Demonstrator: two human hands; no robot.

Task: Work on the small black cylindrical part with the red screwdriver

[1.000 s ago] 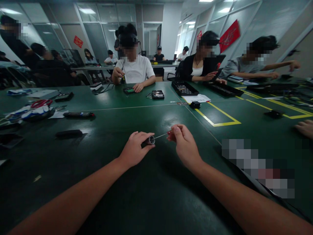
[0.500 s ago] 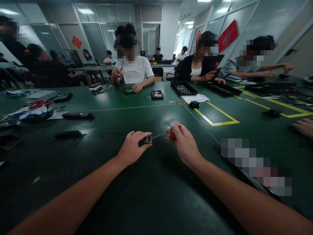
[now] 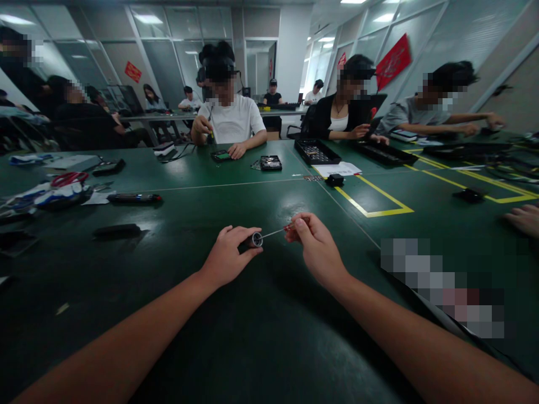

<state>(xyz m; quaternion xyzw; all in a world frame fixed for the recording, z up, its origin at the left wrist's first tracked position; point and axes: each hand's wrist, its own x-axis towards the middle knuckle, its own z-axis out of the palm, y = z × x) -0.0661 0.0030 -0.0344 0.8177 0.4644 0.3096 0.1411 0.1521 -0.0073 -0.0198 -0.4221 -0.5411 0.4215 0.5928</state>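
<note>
1. Small dark cylinder (image 3: 254, 240), with a pale ring at its open end, sits pinched in the left hand (image 3: 228, 256), thumb below and fingers curled over it, just above the green table (image 3: 252, 336).
2. Thin screwdriver (image 3: 275, 231), red at the handle, is gripped by the closed fingertips of the right hand (image 3: 316, 249); its metal shaft runs left from those fingers to the cylinder's mouth, tip touching or just inside, too small to tell.
3. Compared with a second ago, both hands have barely shifted: the cylinder has edged slightly towards the right-hand fingers and the shaft sits at the same angle, which suggests fine work at the cylinder's end is under way, not finished.
4. Left of the left fingers lies a dark flat bar (image 3: 117, 230), and beyond it a black pen-like tool (image 3: 135, 197).
5. Beyond the right fingers, a small black box (image 3: 336, 179) rests by the yellow floor-tape outline (image 3: 374, 202).
6. Farther off, a black parts tray (image 3: 318, 151) holds small pieces, too small to name, in front of a seated co-worker.
</note>
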